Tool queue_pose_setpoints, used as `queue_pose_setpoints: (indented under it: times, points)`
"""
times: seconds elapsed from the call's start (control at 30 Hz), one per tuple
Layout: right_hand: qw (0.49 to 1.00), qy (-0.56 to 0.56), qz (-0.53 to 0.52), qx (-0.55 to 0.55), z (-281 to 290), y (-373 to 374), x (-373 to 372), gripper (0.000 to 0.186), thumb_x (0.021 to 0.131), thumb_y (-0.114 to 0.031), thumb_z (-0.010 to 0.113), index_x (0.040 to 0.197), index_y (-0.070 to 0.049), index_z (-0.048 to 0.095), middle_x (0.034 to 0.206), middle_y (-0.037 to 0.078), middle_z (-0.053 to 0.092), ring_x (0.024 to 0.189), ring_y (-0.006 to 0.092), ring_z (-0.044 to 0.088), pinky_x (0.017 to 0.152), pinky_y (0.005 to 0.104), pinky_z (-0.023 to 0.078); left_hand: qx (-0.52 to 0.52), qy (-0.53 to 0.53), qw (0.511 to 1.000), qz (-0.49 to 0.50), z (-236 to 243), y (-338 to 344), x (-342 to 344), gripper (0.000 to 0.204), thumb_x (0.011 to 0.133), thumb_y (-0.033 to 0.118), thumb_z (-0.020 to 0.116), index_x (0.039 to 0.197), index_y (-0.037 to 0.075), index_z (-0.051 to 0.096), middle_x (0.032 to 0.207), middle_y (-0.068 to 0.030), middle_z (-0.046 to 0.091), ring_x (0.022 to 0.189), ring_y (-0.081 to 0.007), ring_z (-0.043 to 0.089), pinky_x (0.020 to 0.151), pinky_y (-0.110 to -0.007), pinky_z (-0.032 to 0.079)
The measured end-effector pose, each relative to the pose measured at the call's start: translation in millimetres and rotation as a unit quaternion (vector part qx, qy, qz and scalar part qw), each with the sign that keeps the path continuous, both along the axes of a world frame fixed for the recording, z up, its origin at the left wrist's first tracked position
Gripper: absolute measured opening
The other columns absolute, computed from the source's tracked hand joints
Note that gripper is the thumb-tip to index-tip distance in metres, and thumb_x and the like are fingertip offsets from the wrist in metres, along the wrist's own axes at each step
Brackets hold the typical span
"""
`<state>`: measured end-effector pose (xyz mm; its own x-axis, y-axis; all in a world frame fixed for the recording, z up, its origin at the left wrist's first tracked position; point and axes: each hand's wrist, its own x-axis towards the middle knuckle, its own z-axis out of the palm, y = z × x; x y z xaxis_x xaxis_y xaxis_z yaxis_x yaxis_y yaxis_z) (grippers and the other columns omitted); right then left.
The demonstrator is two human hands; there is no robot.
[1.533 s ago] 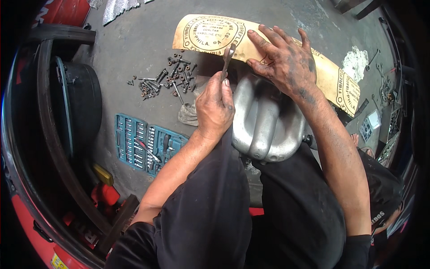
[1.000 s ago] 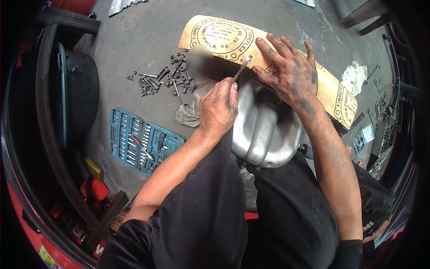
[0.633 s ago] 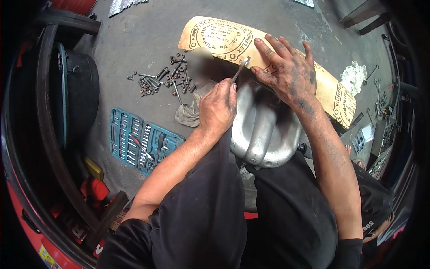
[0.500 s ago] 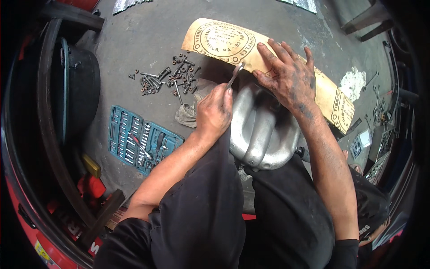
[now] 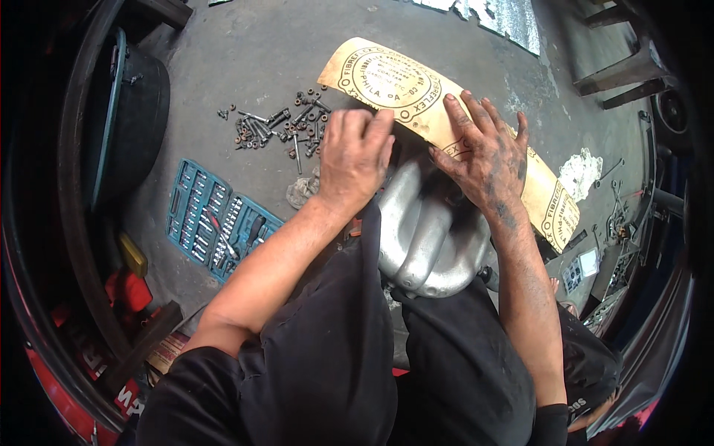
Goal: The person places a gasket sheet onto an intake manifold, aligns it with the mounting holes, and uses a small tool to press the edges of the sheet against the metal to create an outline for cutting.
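A curved sheet of tan gasket paper (image 5: pixel 387 82) with dark printing lies across the top of a silver metal manifold (image 5: pixel 424 238). The manifold, with its rounded pipes, rests between my knees. My right hand (image 5: pixel 487 152), smeared with dark grease, lies on the sheet with fingers spread, pressing it down. At the sheet's near left edge is my left hand (image 5: pixel 353 160), its fingers curled and slightly blurred. Whatever sits inside that hand is hidden; no tool shows there now. The manifold's upper end is covered by the paper.
Several loose bolts and nuts (image 5: pixel 279 126) lie on the floor at left. Nearer is an opened teal socket set (image 5: pixel 201 215). A black tub (image 5: pixel 134 119) stands far left. At right are a crumpled white sheet (image 5: pixel 581 175), scattered wrenches (image 5: pixel 617 223) and another person's dark clothing (image 5: pixel 587 357).
My left hand has turned over and risen to the sheet's edge; the metal tool with a rounded end it held is out of sight. My right hand keeps its place on the paper.
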<state>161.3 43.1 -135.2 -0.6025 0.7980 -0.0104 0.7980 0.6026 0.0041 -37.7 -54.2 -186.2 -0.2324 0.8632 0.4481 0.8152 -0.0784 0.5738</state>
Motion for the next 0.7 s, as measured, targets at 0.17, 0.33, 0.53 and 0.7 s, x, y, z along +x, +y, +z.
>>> queue_pose_setpoints:
  times: [0.17,0.33,0.53,0.7]
  points:
    - [0.999,0.040,-0.007,-0.023,4.0,-1.0,-0.4,0.075,0.085,-0.065,0.070,0.149,-0.030,0.054,0.154,0.005,0.051,0.144,0.0279,0.046,0.123,0.0649,0.016,0.013,0.172,0.982,-0.078,23.0,28.4,-9.2,0.029,0.081,0.016,0.078,0.109,0.024,0.075,0.114,-0.0028,0.060,0.113,-0.0261,0.051,0.100,-0.045,0.040]
    - [0.986,0.147,0.001,-0.078,12.9,3.0,3.8,0.051,0.092,-0.049,0.071,0.137,-0.027,0.066,0.151,0.005,0.054,0.142,0.0267,0.048,0.122,0.0618,0.019,-0.058,0.130,0.967,-0.211,50.8,66.2,-28.4,0.015,0.084,0.019,0.074,0.099,0.019,0.076,0.112,-0.0023,0.066,0.122,-0.0266,0.052,0.109,-0.050,0.034]
    - [0.903,0.333,-0.008,-0.272,15.3,17.5,8.3,0.034,0.099,-0.033,0.068,0.124,-0.009,0.072,0.130,0.006,0.066,0.123,0.0242,0.061,0.113,0.0460,0.038,-0.214,0.196,0.922,-0.256,99.4,102.5,-19.9,0.015,0.091,0.016,0.067,0.102,0.012,0.076,0.112,-0.0051,0.069,0.127,-0.0265,0.052,0.111,-0.050,0.037]
    - [0.748,0.414,-0.139,-0.500,29.4,28.7,1.6,0.043,0.103,-0.034,0.063,0.126,0.001,0.066,0.115,0.008,0.065,0.100,0.0160,0.066,0.085,0.0305,0.057,-0.346,0.182,0.883,-0.260,115.1,119.5,-21.0,0.022,0.092,0.015,0.067,0.111,0.009,0.076,0.111,-0.0049,0.071,0.124,-0.0253,0.055,0.111,-0.048,0.039]
